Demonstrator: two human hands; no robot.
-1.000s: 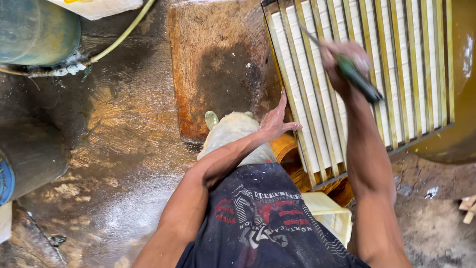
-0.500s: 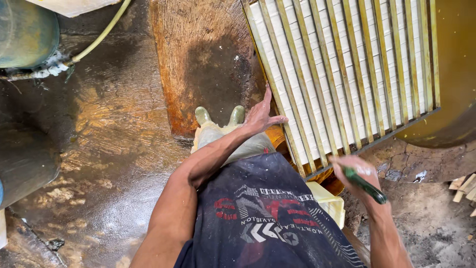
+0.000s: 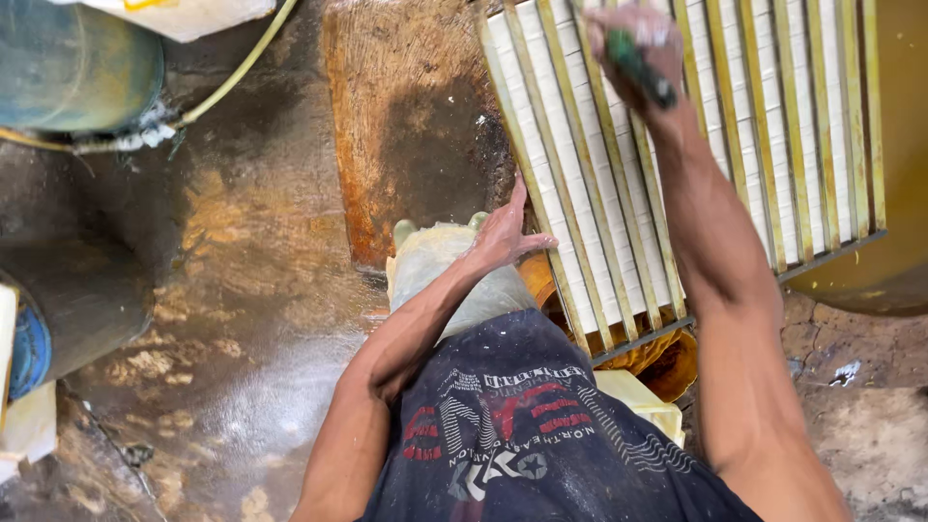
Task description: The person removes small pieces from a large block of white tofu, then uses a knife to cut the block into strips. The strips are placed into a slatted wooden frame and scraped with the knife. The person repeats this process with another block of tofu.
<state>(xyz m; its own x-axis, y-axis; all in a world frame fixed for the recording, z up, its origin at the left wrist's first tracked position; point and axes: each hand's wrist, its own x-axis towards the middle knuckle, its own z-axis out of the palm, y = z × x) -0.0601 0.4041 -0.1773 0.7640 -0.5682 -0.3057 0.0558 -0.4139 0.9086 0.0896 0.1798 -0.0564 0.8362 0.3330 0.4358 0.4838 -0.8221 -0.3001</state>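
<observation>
— Fingers, right hand [image 3: 640, 50]? Clenched round a green-handled tool [image 3: 638, 68], over the slatted frame [image 3: 677, 164].
— Left hand [image 3: 505, 232]? Fingers spread, released, resting against the frame's left edge.

A white package [image 3: 184, 14] with a yellow patch lay at the top edge, above the teal drum [image 3: 72, 63]. A pale plastic bag [image 3: 435, 271] sat by the left hand [image 3: 503, 232]. No signs or screens showed.
</observation>
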